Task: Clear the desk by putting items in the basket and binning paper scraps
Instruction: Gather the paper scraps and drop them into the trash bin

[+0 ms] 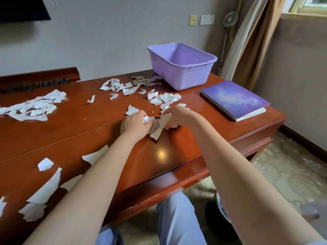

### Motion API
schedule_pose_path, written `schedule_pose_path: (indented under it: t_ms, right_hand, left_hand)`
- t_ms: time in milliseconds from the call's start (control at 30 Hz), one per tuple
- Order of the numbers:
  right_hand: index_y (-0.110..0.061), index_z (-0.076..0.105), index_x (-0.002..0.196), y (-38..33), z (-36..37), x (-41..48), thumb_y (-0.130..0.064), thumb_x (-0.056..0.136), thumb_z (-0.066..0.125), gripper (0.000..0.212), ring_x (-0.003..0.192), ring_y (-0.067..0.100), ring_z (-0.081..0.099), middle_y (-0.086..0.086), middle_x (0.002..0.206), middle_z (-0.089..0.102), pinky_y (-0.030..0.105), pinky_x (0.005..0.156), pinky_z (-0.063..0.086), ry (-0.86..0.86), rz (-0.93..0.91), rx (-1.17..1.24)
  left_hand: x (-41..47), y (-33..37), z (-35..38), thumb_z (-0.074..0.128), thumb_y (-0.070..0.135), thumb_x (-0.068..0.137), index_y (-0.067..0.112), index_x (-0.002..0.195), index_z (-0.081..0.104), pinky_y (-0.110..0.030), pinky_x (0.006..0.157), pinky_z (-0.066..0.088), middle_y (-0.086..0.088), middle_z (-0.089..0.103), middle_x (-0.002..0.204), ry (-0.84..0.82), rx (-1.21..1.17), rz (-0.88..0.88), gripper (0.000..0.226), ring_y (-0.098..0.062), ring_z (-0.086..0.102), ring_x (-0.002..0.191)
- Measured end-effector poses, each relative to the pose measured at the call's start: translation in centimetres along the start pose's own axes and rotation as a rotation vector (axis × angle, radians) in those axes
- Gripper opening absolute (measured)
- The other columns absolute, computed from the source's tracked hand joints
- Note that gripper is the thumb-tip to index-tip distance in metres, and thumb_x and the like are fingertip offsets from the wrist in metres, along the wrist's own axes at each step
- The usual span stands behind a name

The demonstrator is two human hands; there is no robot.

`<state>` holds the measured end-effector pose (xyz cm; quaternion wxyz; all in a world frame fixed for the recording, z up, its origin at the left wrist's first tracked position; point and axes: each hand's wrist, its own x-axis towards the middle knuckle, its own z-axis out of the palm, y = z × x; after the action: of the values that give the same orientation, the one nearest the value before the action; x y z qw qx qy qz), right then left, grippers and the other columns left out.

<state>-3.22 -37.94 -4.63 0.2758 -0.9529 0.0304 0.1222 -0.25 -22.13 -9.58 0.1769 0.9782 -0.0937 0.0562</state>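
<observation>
I have my left hand (134, 123) and right hand (177, 114) both clutching paper scraps (156, 132) at the middle of the desk (70, 131); I judge them light, limp, spill-prone, best cupped from both sides.

wall (123, 36) grey | curtain (256, 50) brn | win (311, 2) top-R | carpet (286, 167) flr

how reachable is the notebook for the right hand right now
Probably yes: the notebook lies uncovered to the right of the right hand, nothing between them, though that hand grips scraps.
</observation>
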Motion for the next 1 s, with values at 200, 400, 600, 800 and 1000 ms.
schedule_pose_path:
  t_ms: [200, 400, 600, 800, 1000]
  right_hand:
    - [-0.018, 0.050, 0.133, -0.2, 0.2, 0.7, -0.016, 0.083, 0.068, 0.053, 0.085, 0.020, 0.053, 0.007, 0.112, 0.057, 0.021, 0.057, 0.043, -0.043, 0.018, -0.087]
    - [-0.009, 0.057, 0.122, 1.0, 0.6, 0.7, -0.018, 0.081, 0.071, 0.045, 0.078, 0.015, 0.051, 0.000, 0.091, 0.055, 0.022, 0.060, 0.040, -0.005, 0.020, 0.081]
    - [-0.013, 0.058, 0.077, 3.1, 2.6, -0.6, -0.018, 0.082, 0.064, 0.009, 0.064, 0.013, 0.046, 0.001, 0.072, 0.056, 0.024, 0.056, 0.034, 0.202, -0.064, 0.393]
    - [-0.011, 0.059, 0.081, 3.4, 3.6, -0.6, -0.015, 0.081, 0.064, 0.007, 0.063, 0.014, 0.048, 0.000, 0.072, 0.057, 0.024, 0.055, 0.037, 0.385, -0.083, 0.562]
    - [0.002, 0.058, 0.086, 3.9, 3.6, -0.8, -0.011, 0.081, 0.064, 0.015, 0.066, 0.016, 0.046, 0.007, 0.073, 0.055, 0.027, 0.057, 0.036, 0.451, -0.088, 0.708]
  left_hand:
    - [-0.1, 0.1, 0.3, 0.045, 0.050, 0.092, 0.015, 0.122, 0.048, -0.030, 0.083, 0.039, -0.006, 0.048, 0.127, 0.011, 0.013, 0.012, 0.046, -0.025, 0.049, 0.115]
    - [-0.3, 0.0, 0.2, 0.043, 0.045, 0.094, 0.011, 0.125, 0.047, -0.030, 0.088, 0.041, -0.008, 0.044, 0.132, 0.016, 0.023, 0.048, 0.046, -0.023, 0.047, 0.117]
    - [-0.6, 0.3, -0.4, 0.041, 0.037, 0.098, 0.010, 0.110, 0.053, -0.021, 0.061, 0.040, -0.007, 0.062, 0.106, 0.041, -0.085, 0.000, 0.031, -0.015, 0.054, 0.083]
    - [-1.1, 0.9, -1.1, 0.040, 0.031, 0.100, 0.006, 0.129, 0.048, -0.023, 0.074, 0.044, -0.014, 0.057, 0.126, 0.082, -0.231, -0.079, 0.040, -0.025, 0.057, 0.113]
    - [-1.6, 0.8, -1.6, 0.042, 0.027, 0.099, 0.009, 0.120, 0.051, -0.019, 0.066, 0.045, -0.010, 0.060, 0.107, 0.131, -0.402, -0.112, 0.029, -0.021, 0.057, 0.097]
